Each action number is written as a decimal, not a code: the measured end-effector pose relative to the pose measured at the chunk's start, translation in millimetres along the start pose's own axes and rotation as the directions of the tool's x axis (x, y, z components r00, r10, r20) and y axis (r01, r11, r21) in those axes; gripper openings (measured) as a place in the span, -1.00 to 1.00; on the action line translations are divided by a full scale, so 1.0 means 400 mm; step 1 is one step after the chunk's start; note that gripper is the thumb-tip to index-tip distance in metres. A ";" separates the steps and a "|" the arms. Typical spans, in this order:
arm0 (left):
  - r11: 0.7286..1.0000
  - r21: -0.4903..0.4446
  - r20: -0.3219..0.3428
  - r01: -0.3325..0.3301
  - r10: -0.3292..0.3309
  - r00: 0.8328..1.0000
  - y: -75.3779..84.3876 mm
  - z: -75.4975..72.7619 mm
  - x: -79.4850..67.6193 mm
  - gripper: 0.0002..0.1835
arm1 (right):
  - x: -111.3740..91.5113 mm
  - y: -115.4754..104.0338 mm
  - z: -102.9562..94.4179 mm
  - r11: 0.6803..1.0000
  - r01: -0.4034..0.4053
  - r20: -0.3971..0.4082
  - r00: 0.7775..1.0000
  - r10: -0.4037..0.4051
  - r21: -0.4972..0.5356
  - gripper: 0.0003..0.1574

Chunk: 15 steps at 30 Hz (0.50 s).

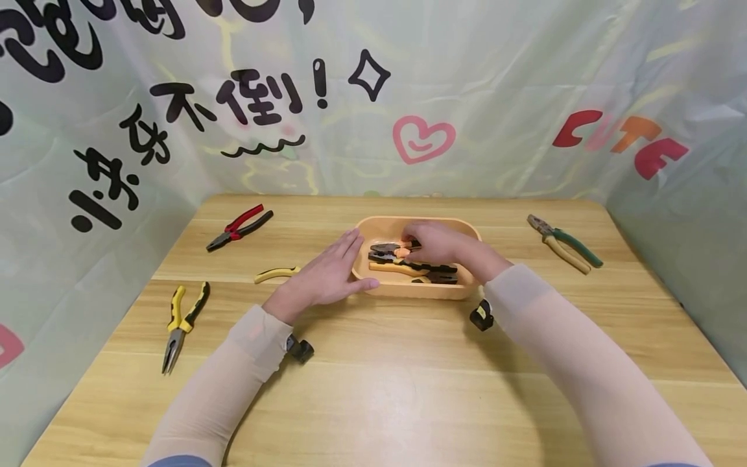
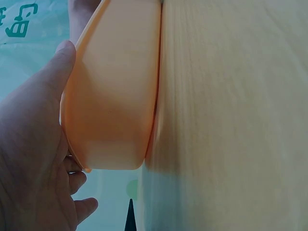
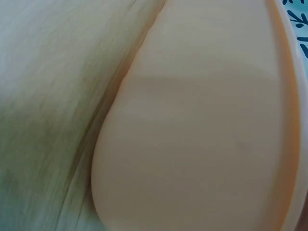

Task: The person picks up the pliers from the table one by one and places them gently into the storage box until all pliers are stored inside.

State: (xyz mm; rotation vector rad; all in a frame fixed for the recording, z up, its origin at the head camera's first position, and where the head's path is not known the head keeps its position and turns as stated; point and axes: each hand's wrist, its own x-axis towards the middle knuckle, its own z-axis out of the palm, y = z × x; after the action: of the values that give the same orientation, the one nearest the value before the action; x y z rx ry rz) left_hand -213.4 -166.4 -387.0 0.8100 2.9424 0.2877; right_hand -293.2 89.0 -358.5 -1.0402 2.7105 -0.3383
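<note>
Orange box [image 1: 403, 292] on the wooden table [image 1: 379, 402], set toward the far edge, long side facing the wearer. Upright, flat on its base; the left wrist view shows the plain outer wall meeting the tabletop.

Contents: at least three pairs of pliers, lying roughly lengthwise. Farthest in, pliers with an orange joint [image 1: 402, 252], dark nose pointing left, handles running under the right hand [image 1: 438, 243]. Just nearer, black-handled pliers [image 1: 432, 266], nose also left. Against the near wall, dark-nosed pliers [image 1: 441, 279], nose pointing right.

Right hand: reaches in over the box, fingers bent down at the orange-jointed pair. Cannot tell whether it grips the handles or merely touches them; the knuckles hide the contact.

Left hand [image 1: 327, 275]: loose and extended, laid against the left end of the box, thumb at the near rim, fingers along the end.

Outside the box, on the table: red-and-black pliers [image 1: 239, 228] far left; yellow-and-black pliers [image 1: 182, 327] nearer, nose toward the wearer; a yellow handle [image 1: 275, 274] partly covered by the left hand; green-and-tan pliers [image 1: 565, 244] off to the right. Printed cloth [image 1: 496, 84] behind.
</note>
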 end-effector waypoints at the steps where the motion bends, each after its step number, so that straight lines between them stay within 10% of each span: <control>1: 1.000 0.000 0.000 0.000 0.000 1.000 0.000 0.000 0.000 0.19 | -0.001 0.002 0.001 1.000 0.004 -0.003 1.000 -0.004 0.010 -0.51; 15: 1.000 -0.003 0.006 -0.001 0.001 1.000 0.000 -0.001 -0.001 0.18 | -0.023 0.010 -0.004 1.000 0.000 -0.015 1.000 0.000 0.008 -0.55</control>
State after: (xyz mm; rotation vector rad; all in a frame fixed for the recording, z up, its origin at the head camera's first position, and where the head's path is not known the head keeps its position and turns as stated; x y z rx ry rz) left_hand -213.0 -166.6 -386.6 0.8111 2.9351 0.2887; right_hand -289.4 98.4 -357.2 -1.0396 2.7207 -0.3576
